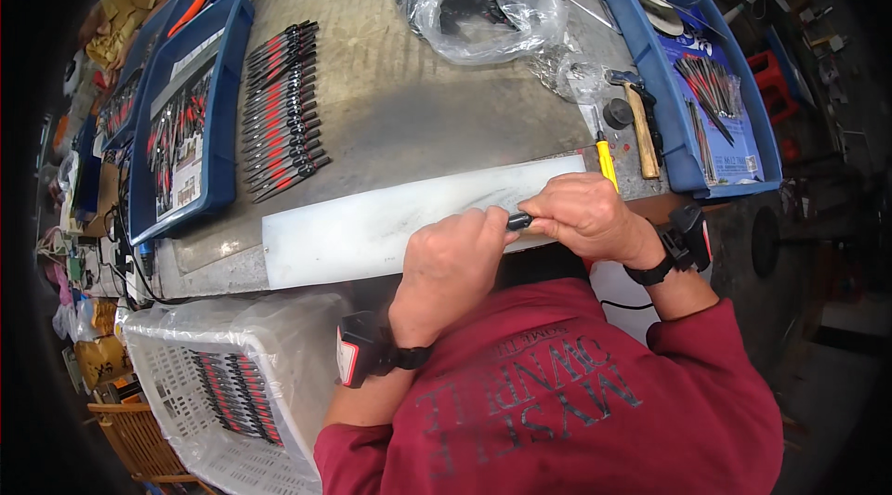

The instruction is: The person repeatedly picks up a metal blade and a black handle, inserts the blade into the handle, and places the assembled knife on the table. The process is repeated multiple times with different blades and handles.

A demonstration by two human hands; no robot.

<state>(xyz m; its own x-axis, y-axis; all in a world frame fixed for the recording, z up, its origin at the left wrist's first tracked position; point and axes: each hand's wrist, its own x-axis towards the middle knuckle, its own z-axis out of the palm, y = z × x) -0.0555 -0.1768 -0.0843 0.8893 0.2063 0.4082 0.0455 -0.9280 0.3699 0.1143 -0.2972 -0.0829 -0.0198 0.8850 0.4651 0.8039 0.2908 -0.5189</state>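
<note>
Head view: left hand [452,258] and right hand [582,207] pinch a black piece [518,222] between them, white board [353,233] beneath.

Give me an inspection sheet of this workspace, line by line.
Surface: grey bench top with dark smudges; white board along its near edge.
Items: black piece, held; red-and-black slender pieces lined up at left.
Clutter: clear plastic bag, hammer, yellow-handled tool.
Grips: left grip and right grip both closed on the black piece.
Cables: thin black cable by the bench top's left end.
Surroundings: blue trays both sides; white basket below left.
</note>
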